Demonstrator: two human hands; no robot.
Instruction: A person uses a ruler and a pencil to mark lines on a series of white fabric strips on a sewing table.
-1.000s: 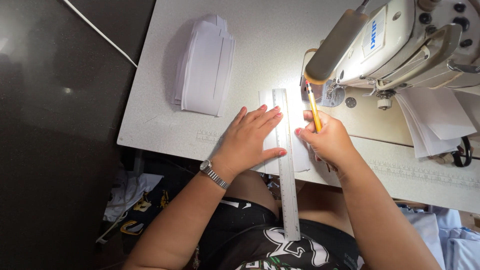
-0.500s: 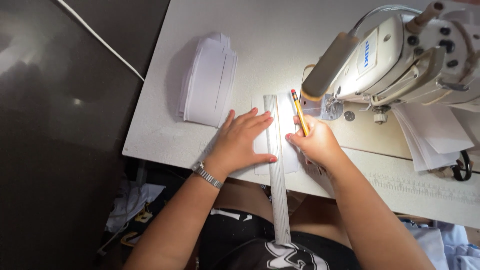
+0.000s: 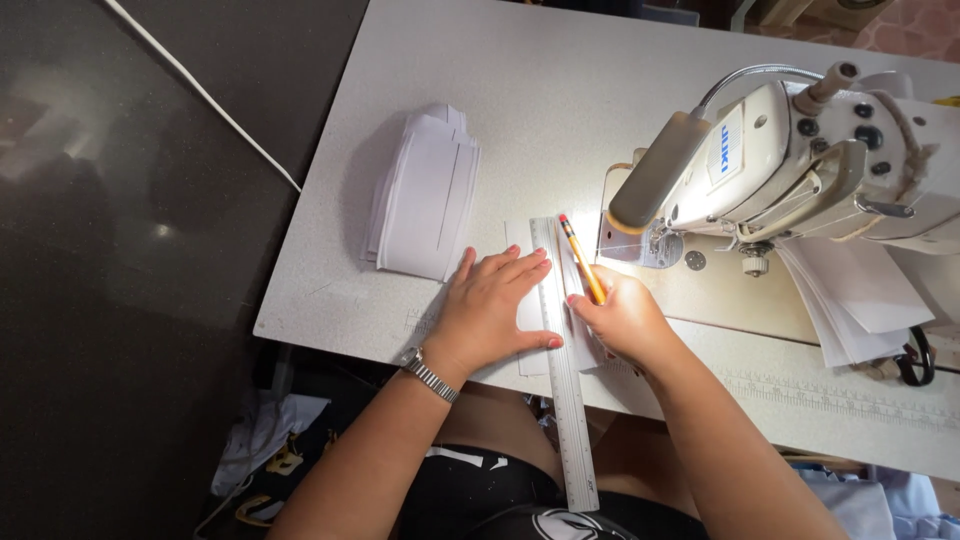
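Since the earlier frame the yellow pencil (image 3: 582, 259) has tilted further, its eraser end now leaning up and left, away from the right hand (image 3: 618, 318) that grips it along the clear ruler (image 3: 560, 360). The left hand (image 3: 492, 312) lies flat with fingers spread, pressing the ruler and the white fabric piece (image 3: 530, 315) under it onto the table (image 3: 520, 110). A stack of white pieces (image 3: 422, 195) sits just beyond the left hand; the sewing machine (image 3: 800, 160) stands beyond the right.

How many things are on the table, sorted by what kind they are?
Ruler: 1
Pencil: 1
Sewing machine: 1
Stacks of white pieces: 2
White piece under the left hand and the ruler: 1
Total: 6
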